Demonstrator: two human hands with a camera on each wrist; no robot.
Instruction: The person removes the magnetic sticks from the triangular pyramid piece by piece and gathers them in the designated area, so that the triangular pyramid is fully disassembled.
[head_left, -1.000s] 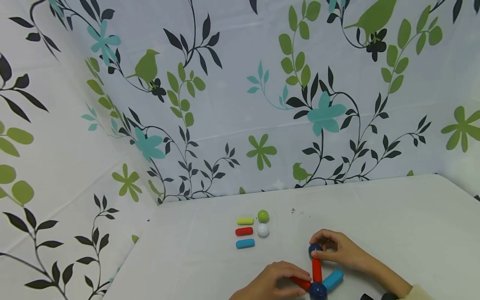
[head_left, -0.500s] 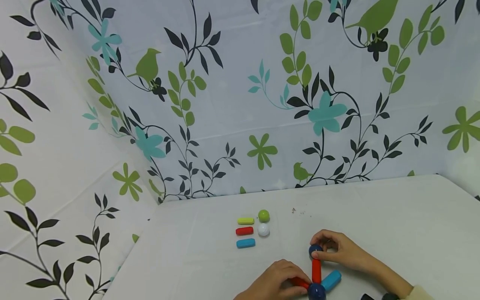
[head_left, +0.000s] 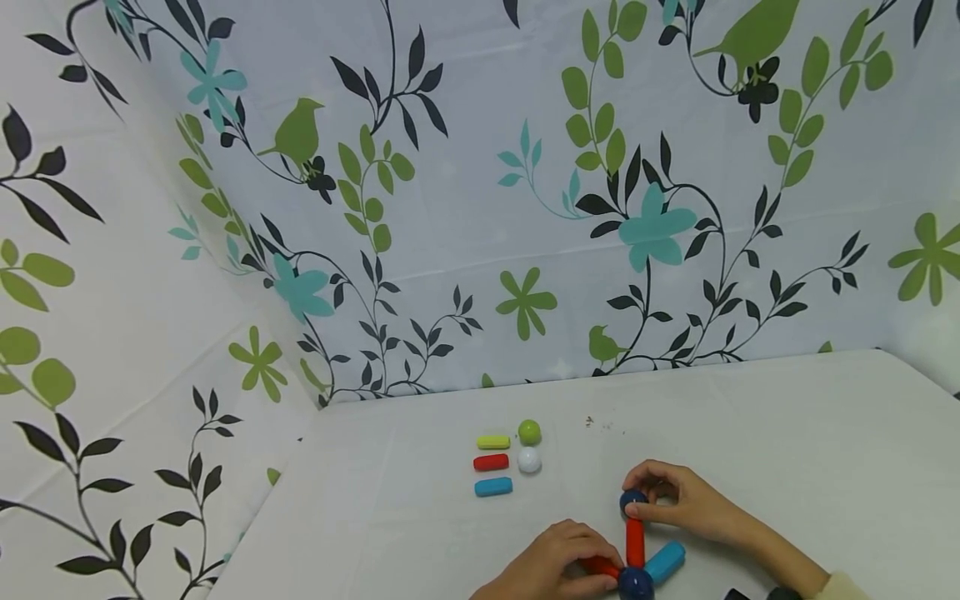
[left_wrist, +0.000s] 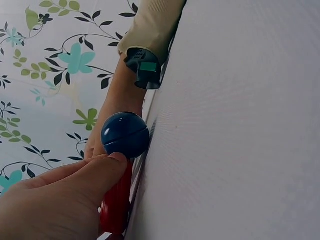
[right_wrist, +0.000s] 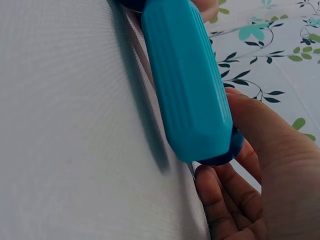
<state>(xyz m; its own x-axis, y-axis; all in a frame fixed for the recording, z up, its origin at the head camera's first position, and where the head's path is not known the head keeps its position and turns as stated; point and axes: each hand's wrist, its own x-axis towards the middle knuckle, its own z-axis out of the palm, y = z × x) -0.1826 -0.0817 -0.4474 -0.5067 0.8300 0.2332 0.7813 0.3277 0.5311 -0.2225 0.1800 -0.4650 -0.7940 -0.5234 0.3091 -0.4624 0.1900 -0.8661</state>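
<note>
Navy hub: dark blue glossy plastic ball (head_left: 635,582) lies nearest the person, just beyond the left fingertips; three sticks fan out from it.
Left hand: left hand (head_left: 551,571) has fingers curled round the short red plastic stick (head_left: 602,567), thumb tip touching the hub ball, as the left wrist view shows.
Left-hand stick: it runs from under the fingers to the hub and is mostly covered, so its far end cannot be made out.
Middle spoke: upright-lying red ribbed plastic stick (head_left: 635,542) stretches from the hub to the right fingertips.
Blue spoke: light blue ribbed plastic stick (head_left: 665,562) angles off beside the right palm, untouched by either hand.
Right hand: right hand (head_left: 686,504) pinches the second dark blue plastic ball (head_left: 632,500) between thumb and curled fingers at the far tip of the middle spoke.
Handling: pieces look light, rigid and smooth; the balls are likely slippery and apt to roll, while the ribs give the sticks a surer hold. The joints probably part with a sideways tug, so take hold close to a joint.
Beyond the fingers: well apart on the white cloth-covered table (head_left: 750,417) lie a yellow-green stick (head_left: 492,442), a spare red stick (head_left: 491,462) and a spare blue stick (head_left: 493,487), with a green ball (head_left: 528,432) and a white ball (head_left: 528,460) beside them.
Farthest: floral-printed curtain (head_left: 450,167) backs the table.
</note>
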